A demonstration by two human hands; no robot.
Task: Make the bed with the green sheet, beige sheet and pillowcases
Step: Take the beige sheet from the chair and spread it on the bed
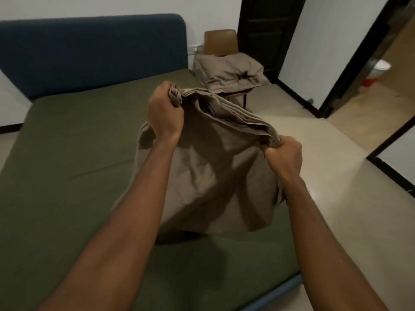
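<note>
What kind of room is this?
Most likely a bedroom: a wide bed covered with a dark green sheet, a padded navy blue headboard, and folded beige bedding piled on a brown chair.

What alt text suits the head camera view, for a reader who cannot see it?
A left hand and right hand grip the bunched top edge of a beige sheet, holding it above a bed covered by a green sheet. Beyond, a chair holds more beige bedding.
</note>
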